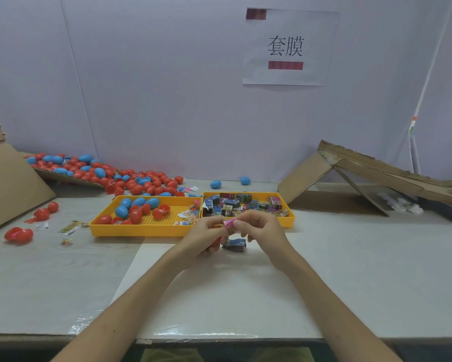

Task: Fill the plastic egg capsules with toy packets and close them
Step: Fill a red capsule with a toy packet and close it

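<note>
Both hands meet just in front of the yellow trays. A small pink toy packet (230, 226) is pinched between the fingertips of my left hand (205, 237) and my right hand (260, 229). My left hand also cups a red egg capsule (216, 241), mostly hidden by the fingers. A dark blue packet (235, 244) lies on the table right under the hands. The left yellow tray (146, 228) holds red and blue egg capsules (136, 207) and some small packets. The right yellow tray (288, 218) is full of mixed toy packets (243, 203).
A big pile of red and blue eggs (110, 175) spills from cardboard at the back left. Loose red eggs (18, 235) and wrappers lie on the left. Folded cardboard (350, 176) stands at the back right. Two blue eggs (230, 182) rest behind the trays.
</note>
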The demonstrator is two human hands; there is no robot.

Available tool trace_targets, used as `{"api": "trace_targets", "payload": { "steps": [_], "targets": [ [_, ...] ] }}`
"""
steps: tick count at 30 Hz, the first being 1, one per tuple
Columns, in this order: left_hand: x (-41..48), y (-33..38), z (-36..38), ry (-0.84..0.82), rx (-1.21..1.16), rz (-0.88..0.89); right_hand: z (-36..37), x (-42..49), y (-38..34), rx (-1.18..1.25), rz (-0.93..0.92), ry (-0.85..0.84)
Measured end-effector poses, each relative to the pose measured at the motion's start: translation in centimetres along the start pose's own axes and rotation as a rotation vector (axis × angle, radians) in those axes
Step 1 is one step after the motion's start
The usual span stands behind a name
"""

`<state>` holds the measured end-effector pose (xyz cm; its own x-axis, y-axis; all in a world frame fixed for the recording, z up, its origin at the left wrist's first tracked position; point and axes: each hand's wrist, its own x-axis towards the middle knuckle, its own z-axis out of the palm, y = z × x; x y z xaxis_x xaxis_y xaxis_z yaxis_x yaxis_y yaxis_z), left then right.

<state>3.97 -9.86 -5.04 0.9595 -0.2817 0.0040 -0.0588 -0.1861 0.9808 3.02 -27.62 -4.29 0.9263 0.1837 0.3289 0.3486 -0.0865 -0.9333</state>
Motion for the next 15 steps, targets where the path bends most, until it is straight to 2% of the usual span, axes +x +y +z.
{"api": "trace_targets", "payload": {
  "steps": [5,11,15],
  "targets": [
    [0.2,-0.2,0.0,-0.015,-0.031,-0.006,0.0,0.1,0.2,-0.017,0.011,0.038],
    [0.3,0.3,-0.7,-0.087,-0.454,-0.031,-0.2,0.3,0.3,-0.01,0.051,0.12],
    [0.3,0.2,-1.0,-0.01,-0.465,0.013,-0.3,0.3,0.3,-0.035,0.06,0.15]
  ]
}}
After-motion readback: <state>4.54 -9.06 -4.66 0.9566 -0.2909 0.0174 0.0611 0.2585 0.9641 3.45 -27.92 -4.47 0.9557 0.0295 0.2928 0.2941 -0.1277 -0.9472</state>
